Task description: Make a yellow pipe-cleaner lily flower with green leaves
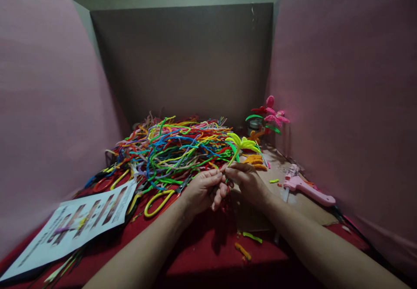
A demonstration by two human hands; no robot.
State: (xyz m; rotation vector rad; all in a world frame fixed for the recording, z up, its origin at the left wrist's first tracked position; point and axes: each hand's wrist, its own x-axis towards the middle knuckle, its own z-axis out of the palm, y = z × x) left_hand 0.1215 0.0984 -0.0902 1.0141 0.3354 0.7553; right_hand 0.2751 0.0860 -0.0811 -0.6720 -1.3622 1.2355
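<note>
Fuzzy matt pipe cleaners (182, 150), smooth pink plastic glue gun (309, 190), flat white paper sheet (73, 228).

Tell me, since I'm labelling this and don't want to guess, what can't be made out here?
All in the head view:
- Lower stem of the yellow-green flower: hidden by the fingers of the left hand and right hand.
- Text on the printed sheet: too small and blurred.
- Bottom of the colourful pile: covered by upper strands.
- Forearms near the elbows: cut off by the frame's edge.

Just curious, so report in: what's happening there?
Both hands closed around yellow-green flower's stem. Yellow-handled scissors beside left forearm. Pink glue gun off right.
</note>
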